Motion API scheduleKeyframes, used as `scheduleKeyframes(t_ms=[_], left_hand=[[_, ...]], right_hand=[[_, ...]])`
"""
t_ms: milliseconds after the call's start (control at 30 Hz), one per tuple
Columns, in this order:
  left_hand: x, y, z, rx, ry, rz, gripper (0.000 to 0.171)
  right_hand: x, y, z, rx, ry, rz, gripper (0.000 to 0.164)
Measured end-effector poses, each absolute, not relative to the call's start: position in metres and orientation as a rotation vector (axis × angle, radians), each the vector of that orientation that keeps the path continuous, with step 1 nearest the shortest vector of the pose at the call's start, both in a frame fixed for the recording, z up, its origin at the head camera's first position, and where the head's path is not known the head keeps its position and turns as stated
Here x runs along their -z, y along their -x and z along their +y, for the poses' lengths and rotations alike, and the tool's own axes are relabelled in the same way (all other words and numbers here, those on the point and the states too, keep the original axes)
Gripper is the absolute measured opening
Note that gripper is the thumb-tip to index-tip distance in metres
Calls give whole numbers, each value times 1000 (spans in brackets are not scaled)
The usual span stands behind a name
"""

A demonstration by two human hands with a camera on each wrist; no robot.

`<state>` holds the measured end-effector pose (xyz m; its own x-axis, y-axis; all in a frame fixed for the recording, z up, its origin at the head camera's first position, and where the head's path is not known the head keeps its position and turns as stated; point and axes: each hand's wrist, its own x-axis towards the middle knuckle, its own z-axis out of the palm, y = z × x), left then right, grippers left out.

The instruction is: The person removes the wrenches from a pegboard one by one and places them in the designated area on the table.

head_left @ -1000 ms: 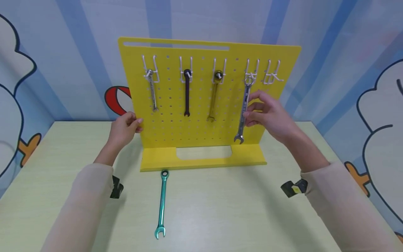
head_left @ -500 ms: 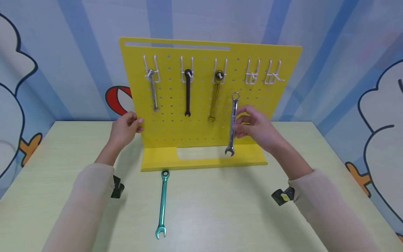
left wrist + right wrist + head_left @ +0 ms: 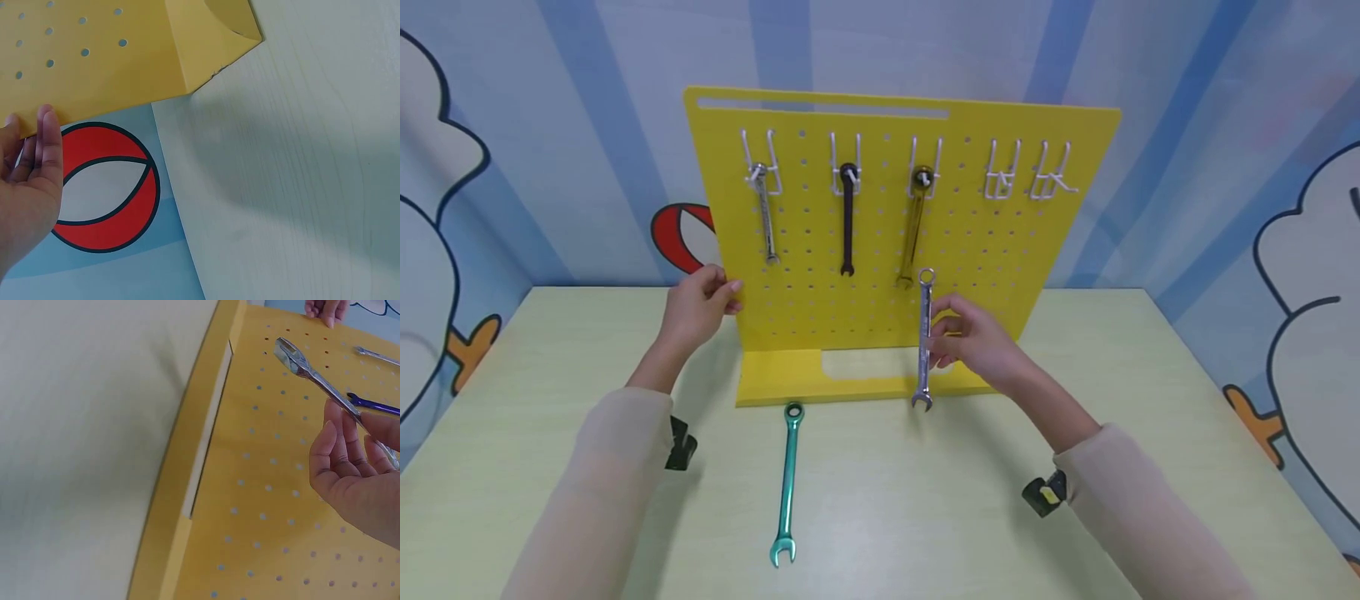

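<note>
A yellow pegboard (image 3: 880,308) stands upright on the table. My left hand (image 3: 698,307) pinches its left edge between thumb and fingers; the left wrist view shows the fingers (image 3: 50,144) at that edge. In front of the board's lower part, my right hand (image 3: 973,342) holds a silver combination wrench (image 3: 924,342) by the middle of its shank, ring end up and open end down. The right wrist view shows thumb and fingertips around the wrench (image 3: 328,387). A green wrench (image 3: 787,483) lies on the table before the board's base.
From white hooks hang a small silver wrench (image 3: 765,217), a dark wrench (image 3: 847,221) and a brass-coloured wrench (image 3: 913,229). Two more hooks (image 3: 1001,171) at the right bear nothing. A printed backdrop (image 3: 880,42) rises behind the table (image 3: 925,517).
The silver wrench has come off the fourth hook and moved down and left in my right hand, toward the board's base. My left hand stays at the board's edge.
</note>
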<state>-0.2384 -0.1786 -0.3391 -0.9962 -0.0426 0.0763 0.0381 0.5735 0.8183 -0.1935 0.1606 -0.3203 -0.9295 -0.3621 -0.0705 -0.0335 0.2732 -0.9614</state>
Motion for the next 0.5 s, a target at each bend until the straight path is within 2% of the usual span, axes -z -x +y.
scheduleKeyframes(t_ms=[500], left_hand=[[336, 236, -178, 1423, -4, -2712, 30]], right_hand=[[350, 184, 138, 1751, 386, 2116, 23]])
